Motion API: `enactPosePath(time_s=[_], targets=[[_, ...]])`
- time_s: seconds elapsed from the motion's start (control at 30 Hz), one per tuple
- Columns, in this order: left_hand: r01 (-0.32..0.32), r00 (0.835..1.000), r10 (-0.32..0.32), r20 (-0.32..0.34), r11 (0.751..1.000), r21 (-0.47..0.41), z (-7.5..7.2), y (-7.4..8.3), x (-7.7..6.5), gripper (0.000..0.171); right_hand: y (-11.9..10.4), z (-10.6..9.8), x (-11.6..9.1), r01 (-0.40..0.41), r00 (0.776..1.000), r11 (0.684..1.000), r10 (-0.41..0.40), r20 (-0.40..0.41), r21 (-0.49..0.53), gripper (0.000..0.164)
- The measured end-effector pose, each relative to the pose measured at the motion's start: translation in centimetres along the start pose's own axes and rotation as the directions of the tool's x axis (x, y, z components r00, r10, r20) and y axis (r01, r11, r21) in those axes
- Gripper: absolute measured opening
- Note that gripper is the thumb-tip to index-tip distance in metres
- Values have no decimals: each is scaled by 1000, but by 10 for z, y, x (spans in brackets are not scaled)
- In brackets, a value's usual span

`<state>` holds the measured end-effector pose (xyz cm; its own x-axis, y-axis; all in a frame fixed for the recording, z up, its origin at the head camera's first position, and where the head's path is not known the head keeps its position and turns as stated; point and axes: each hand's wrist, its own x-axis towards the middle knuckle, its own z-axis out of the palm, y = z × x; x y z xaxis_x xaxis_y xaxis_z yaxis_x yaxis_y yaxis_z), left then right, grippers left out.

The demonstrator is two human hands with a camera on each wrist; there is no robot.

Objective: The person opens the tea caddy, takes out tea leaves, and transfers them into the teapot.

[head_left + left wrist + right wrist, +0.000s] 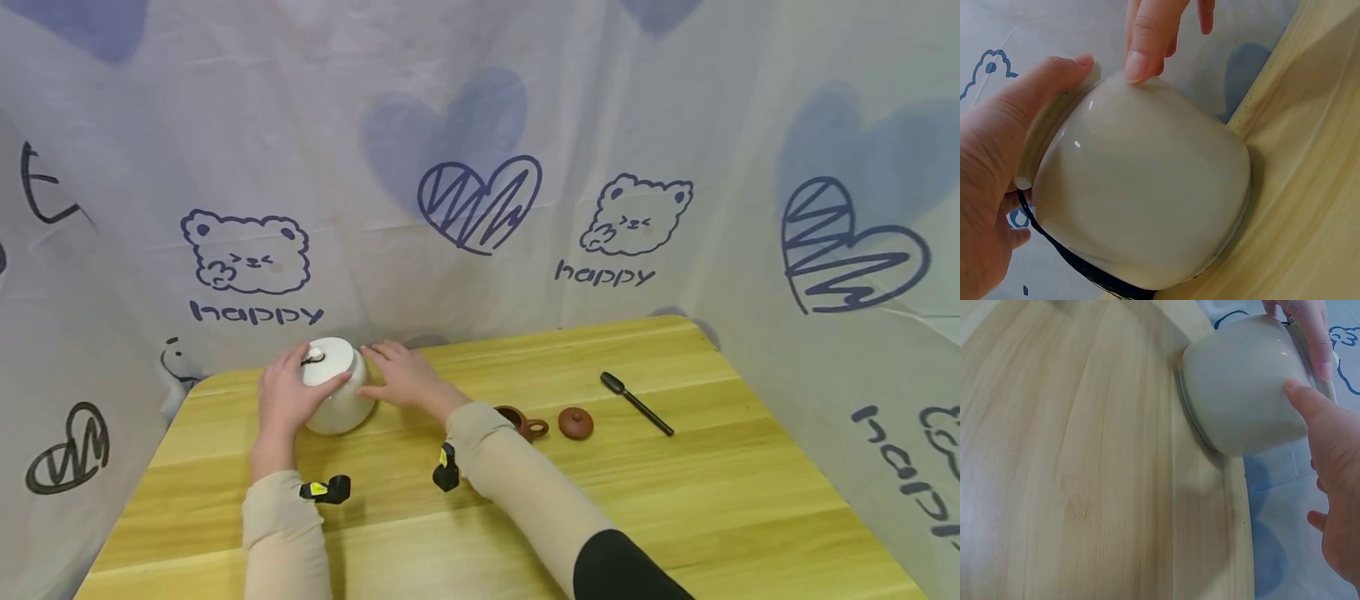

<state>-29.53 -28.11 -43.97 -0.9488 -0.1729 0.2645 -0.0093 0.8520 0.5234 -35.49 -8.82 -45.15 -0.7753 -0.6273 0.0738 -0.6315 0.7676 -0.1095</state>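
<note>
A round white lidded jar [341,412] stands upright at the table's back left. My left hand [288,396] grips its white lid [336,357], thumb along the near edge and fingers round the far left side. A dark cord or wire loop shows at the lid's knob [316,355]; in the left wrist view a black band [1085,265] runs down the jar's side. On the jar's right, my right hand [405,377] has its fingers extended. Its thumb touches the jar's side below the lid in the right wrist view. The lid looks seated on the jar.
Partly behind my right sleeve stands a small brown clay pot [537,429] with a loop handle, its top uncovered. Right of it lie a brown knobbed lid [575,423] and a black long-handled tool [637,404]. A printed cloth [480,300] hangs behind the wooden table [675,500].
</note>
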Motion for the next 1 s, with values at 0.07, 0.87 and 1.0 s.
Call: enactPosePath(time_s=[0.07, 0.87, 1.0], targets=[[3, 1000, -3, -8, 1000, -1, 1, -2, -1, 100, -2, 0, 0, -1, 1000, 1000, 1, 9, 1, 81], [10, 997, -16, -71, 997, -74, 3, -1, -3, 100, -11, -2, 1, -3, 1000, 1000, 3, 11, -11, 77], [-10, 995, 3, -103, 998, -62, 3, 0, -2, 100, -9, -2, 2, -1, 1000, 1000, 1, 1, -7, 76]])
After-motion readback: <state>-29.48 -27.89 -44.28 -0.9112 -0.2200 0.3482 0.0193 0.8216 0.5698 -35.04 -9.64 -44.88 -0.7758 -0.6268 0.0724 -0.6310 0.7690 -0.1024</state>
